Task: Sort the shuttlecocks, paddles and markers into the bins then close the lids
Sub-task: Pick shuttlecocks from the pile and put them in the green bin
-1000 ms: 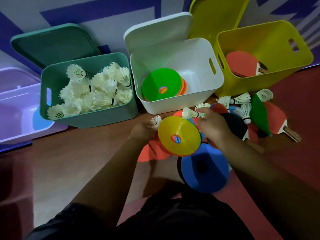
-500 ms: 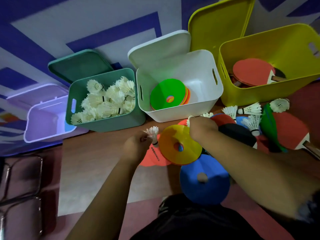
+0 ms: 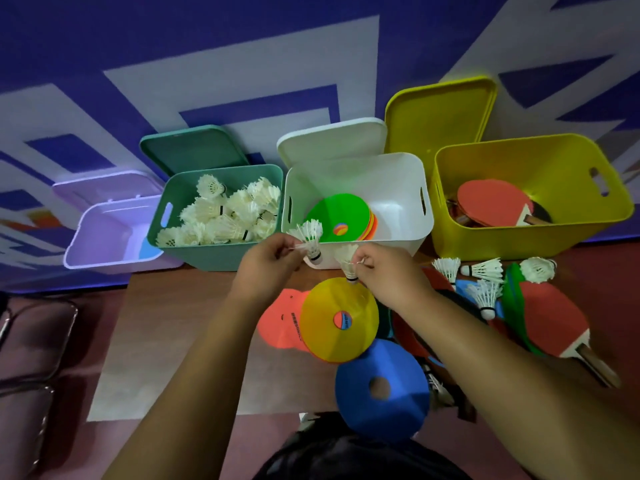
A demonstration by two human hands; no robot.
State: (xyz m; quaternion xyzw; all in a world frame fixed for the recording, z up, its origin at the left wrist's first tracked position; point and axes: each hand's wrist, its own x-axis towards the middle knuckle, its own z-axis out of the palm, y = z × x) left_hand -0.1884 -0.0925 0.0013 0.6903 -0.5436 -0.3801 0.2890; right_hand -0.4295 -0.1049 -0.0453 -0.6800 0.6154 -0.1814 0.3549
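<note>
The left hand (image 3: pixel 273 263) has risen from beside the orange marker (image 3: pixel 280 323) to the front wall of the white bin (image 3: pixel 394 188), fingers pinched on one shuttlecock (image 3: pixel 310 237) just right of the green bin (image 3: pixel 211 256). The right hand (image 3: pixel 389 271) has also lifted, fingers now pinched on a second shuttlecock (image 3: pixel 347 259) above the yellow marker (image 3: pixel 332 337).
</note>
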